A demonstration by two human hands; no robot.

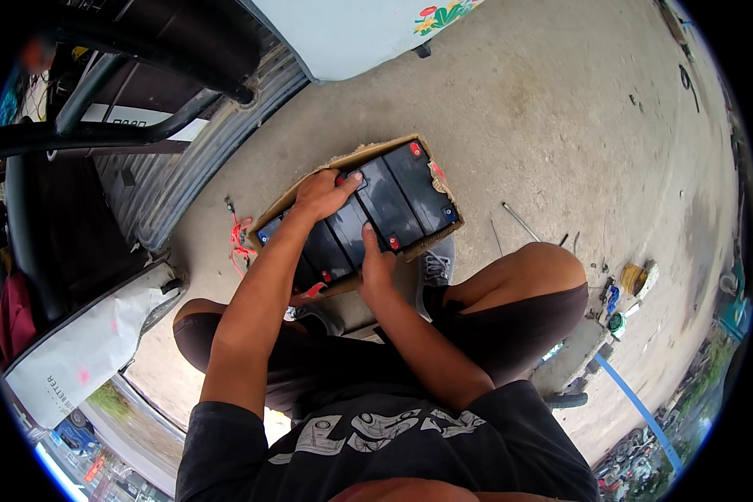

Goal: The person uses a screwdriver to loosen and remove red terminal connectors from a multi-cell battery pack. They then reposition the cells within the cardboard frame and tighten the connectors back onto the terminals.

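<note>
A torn cardboard box point(373, 153) stands on the ground between my feet, holding several black batteries with red and blue terminals in a row. My left hand point(322, 194) grips the far end of a battery point(349, 227) in the middle of the row, its thumb laid over the top. At that battery's near end is my right hand point(377, 266), thumb up on the top edge and the other fingers hidden below. Red wires with connectors point(240, 238) lie left of the box. Another red lead point(313, 290) shows at its near left side.
A vehicle with a ribbed floorboard point(213, 151) stands at the left, close to the box. A pale panel with a flower print point(351, 33) is ahead. On the concrete to the right are a metal rod point(520, 219), a tape roll point(633, 279) and small items.
</note>
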